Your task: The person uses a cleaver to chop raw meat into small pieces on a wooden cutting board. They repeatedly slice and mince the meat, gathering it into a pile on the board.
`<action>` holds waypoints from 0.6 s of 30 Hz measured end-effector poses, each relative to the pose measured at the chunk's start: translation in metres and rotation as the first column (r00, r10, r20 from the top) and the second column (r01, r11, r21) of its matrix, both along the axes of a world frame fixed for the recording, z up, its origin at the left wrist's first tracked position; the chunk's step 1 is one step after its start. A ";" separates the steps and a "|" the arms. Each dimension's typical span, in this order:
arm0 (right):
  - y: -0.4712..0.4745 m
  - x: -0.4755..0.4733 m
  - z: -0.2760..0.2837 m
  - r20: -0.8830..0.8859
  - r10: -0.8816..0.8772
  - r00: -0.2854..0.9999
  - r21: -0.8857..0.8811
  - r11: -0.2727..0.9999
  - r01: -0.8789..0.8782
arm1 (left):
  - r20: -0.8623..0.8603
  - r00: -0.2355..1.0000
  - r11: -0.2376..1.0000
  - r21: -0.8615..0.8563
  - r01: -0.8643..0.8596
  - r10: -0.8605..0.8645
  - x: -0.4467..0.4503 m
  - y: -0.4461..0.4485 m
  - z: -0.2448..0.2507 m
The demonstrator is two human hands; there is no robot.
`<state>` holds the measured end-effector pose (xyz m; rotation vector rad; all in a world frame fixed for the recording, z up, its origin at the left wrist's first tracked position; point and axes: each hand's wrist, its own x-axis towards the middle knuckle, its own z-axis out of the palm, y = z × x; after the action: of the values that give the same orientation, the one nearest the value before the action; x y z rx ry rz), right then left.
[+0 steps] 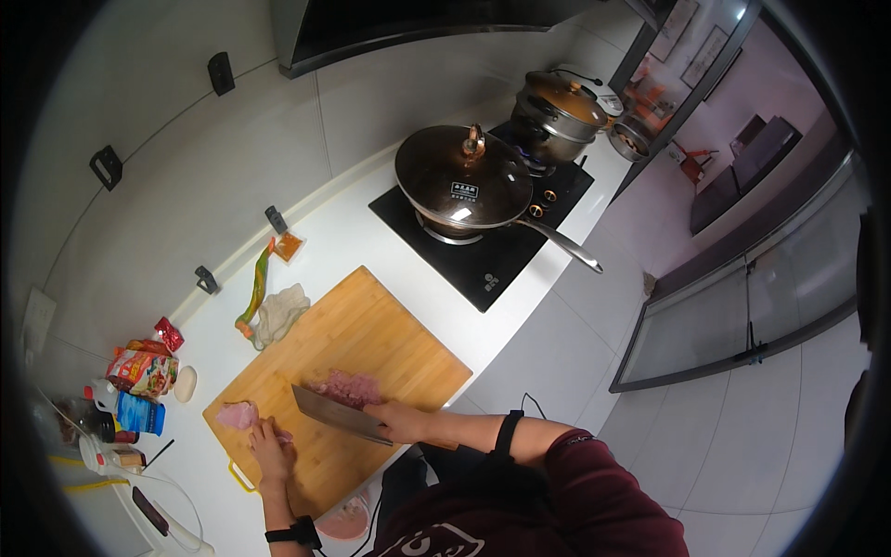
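My right hand (404, 422) grips the handle of a cleaver (335, 416), its broad blade lying across the wooden cutting board (365, 317). Right behind the blade is a heap of chopped raw meat (348, 387). At the board's left side, my left hand (270, 456) has its fingers around a small piece of raw meat (284, 437), which they partly hide. A larger raw meat piece (237, 416) rests just beyond those fingertips, near the board's left corner.
A lidded frying pan (459, 188) sits on the black gas hob (487, 282), its handle jutting over the counter edge. Behind it stands a steamer pot (560, 115). A long pepper (260, 282) and a crumpled plastic bag (282, 313) lie beyond the board; food packets (143, 369) are at left.
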<state>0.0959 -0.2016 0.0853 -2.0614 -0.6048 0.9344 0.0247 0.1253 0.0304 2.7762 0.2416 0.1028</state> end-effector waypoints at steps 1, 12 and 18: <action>-0.001 0.001 -0.002 0.018 0.040 0.999 -0.038 0.999 -0.039 | 0.054 0.999 0.999 -0.039 0.000 0.002 -0.001 0.003 -0.004; -0.009 0.016 -0.004 0.273 -0.104 0.956 0.200 0.979 0.049 | -0.206 0.976 0.403 -0.890 -0.216 0.068 0.006 -0.027 0.016; -0.008 0.011 -0.005 0.158 -0.194 0.968 0.138 0.975 0.173 | -0.034 0.987 0.775 -0.615 -0.146 0.160 0.028 -0.081 0.030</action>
<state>0.1068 -0.2092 0.0801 -2.0584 -0.5349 0.6029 0.0522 0.0447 0.0607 2.0926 0.4143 0.0747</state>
